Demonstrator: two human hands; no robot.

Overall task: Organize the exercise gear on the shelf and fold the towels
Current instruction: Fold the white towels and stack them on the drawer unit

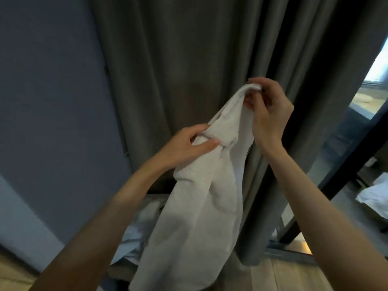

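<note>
A white towel (197, 208) hangs in the air in front of me, bunched at the top and draping down to the bottom of the view. My right hand (270, 110) pinches its top corner, held high. Lower and to the left, my left hand (189, 147) grips a gathered fold of the same towel between thumb and fingers. More white cloth (136, 234) lies crumpled behind the towel at lower left, partly hidden by it.
A dark grey curtain (178, 59) hangs straight ahead, with a blue-grey wall (46, 91) to its left. At the right is a black-framed glass panel (344, 185) with white cloth (375, 194) seen beyond or reflected. Wooden floor (294, 276) shows at the bottom.
</note>
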